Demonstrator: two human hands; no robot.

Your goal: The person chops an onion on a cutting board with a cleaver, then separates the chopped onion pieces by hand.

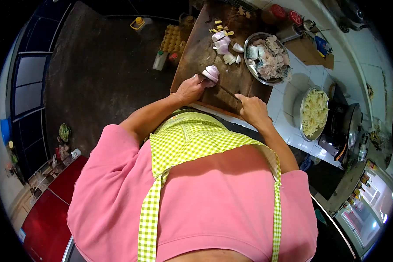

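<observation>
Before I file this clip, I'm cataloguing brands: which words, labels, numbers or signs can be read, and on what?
No text is readable.
Red jar lid: any lettering is too small to read.
Blue packet: any print is too small and blurred.
Bottle: nothing legible.

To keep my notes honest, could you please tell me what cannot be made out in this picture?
In the head view:
Handle of the knife: mostly hidden in the grip of the right hand.
Fingertips of the left hand: too small to tell whether they pinch or press the onion.
Floor of the metal bowl: covered by pale pieces.
</observation>
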